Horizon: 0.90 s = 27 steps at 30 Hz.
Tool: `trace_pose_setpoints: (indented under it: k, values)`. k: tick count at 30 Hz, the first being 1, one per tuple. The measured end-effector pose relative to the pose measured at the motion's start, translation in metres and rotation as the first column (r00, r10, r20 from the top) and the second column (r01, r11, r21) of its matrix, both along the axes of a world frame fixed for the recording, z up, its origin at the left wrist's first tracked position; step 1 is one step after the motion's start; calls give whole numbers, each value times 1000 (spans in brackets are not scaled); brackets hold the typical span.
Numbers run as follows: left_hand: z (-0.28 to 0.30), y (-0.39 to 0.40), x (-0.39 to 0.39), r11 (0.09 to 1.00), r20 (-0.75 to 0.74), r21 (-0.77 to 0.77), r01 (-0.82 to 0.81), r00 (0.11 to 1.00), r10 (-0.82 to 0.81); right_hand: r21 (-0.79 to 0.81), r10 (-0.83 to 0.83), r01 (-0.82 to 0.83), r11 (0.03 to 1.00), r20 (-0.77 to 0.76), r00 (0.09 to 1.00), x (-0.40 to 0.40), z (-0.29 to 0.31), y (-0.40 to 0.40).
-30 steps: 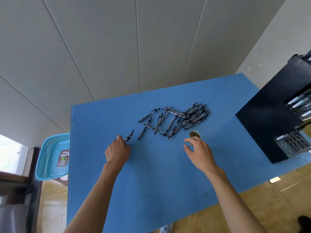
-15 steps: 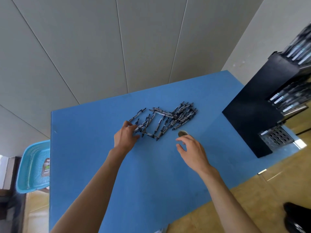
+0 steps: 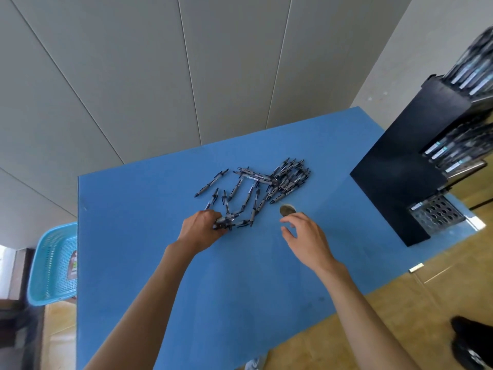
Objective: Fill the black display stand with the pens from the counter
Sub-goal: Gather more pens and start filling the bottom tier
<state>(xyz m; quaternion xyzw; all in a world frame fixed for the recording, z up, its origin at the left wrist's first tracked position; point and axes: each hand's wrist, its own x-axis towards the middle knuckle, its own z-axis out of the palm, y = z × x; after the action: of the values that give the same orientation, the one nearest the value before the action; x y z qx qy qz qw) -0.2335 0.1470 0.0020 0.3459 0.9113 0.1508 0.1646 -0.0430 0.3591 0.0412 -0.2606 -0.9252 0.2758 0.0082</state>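
Several grey-and-black pens [image 3: 262,186] lie scattered in a loose pile on the blue counter [image 3: 149,236]. My left hand [image 3: 201,229] is at the pile's near left end, its fingers curled round a few pens [image 3: 226,222]. Just right of the pile's near edge hovers my right hand [image 3: 304,236], fingers relaxed and holding nothing. The black display stand [image 3: 400,180] rises at the counter's right edge, with pens lying in its tiers [image 3: 453,153].
A small round hole or cap [image 3: 287,210] sits in the counter just beyond my right hand. A turquoise plastic basket [image 3: 50,265] stands left of the counter. Grey wall panels rise behind. A dark shoe [image 3: 469,343] shows on the wooden floor at the lower right.
My left hand moved right from a lone pen at the left into the pile and gathered pens there. My right hand stayed near the round hole. The camera turned, bringing the stand closer.
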Motion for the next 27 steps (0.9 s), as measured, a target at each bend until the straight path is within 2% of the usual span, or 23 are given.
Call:
trace_pose_setpoints:
  k: [4,9,14,16,18,21,22,24,27]
  values:
    - [11,-17,4,994,186,-110,13,983,8,1,16,-16,1000,1,1000,-3,0,-2]
    - [28,-29,-1,992,467,-85,-96,875,125,11,40,-40,999,1,999,-4,-3,-2]
    - [30,-50,-13,970,588,-193,-145,775,233,18,54,-54,998,9,998,-6,-2,-3]
    - [31,-60,-17,954,578,-245,-172,764,286,24,55,-56,998,10,998,-6,-2,-2]
    - [33,-66,-19,939,499,-280,-200,805,320,26,54,-55,998,4,999,-6,-1,-1]
    - [27,-66,-17,918,212,-239,-316,906,367,27,54,-54,998,-3,999,-7,0,0]
    - [25,-60,-13,908,142,-170,-383,902,407,27,55,-55,998,-2,998,-8,1,0]
    - [20,-44,-5,864,105,-30,-503,858,503,28,56,-56,998,-1,998,-9,1,0]
    - [14,-19,2,816,80,-5,-578,813,576,34,63,-63,997,-2,998,-13,0,-2]
